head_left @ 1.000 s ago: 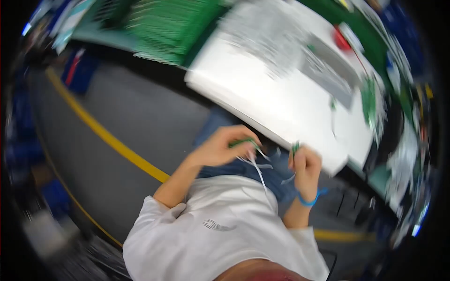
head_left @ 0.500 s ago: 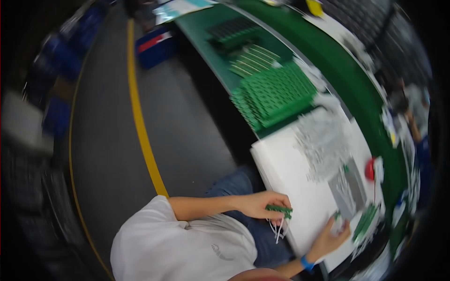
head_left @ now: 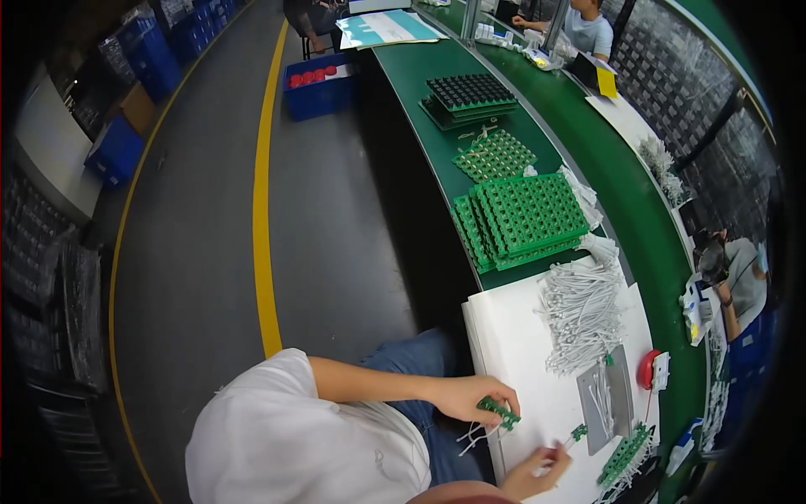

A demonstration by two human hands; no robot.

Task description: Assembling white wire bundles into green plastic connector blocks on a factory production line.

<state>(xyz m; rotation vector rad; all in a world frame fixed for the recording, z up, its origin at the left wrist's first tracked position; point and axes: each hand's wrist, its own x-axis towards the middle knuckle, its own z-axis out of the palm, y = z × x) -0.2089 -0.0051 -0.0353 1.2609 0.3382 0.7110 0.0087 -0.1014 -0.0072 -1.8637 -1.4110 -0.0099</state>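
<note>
Our left hand (head_left: 472,398) pinches a green strip (head_left: 502,414); forward-right of our right hand (head_left: 536,474), its grip unclear, lies a green piece (head_left: 579,433).

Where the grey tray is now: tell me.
Lower right of the head view, the grey tray lies on the white surface, below the pile of white strands and left of the red round object.

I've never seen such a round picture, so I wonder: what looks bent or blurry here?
Head view: the yellow line and the green bench edge bow; the corners go black; the right hand looks slightly smeared, the left hand and white wires sharper.
</note>
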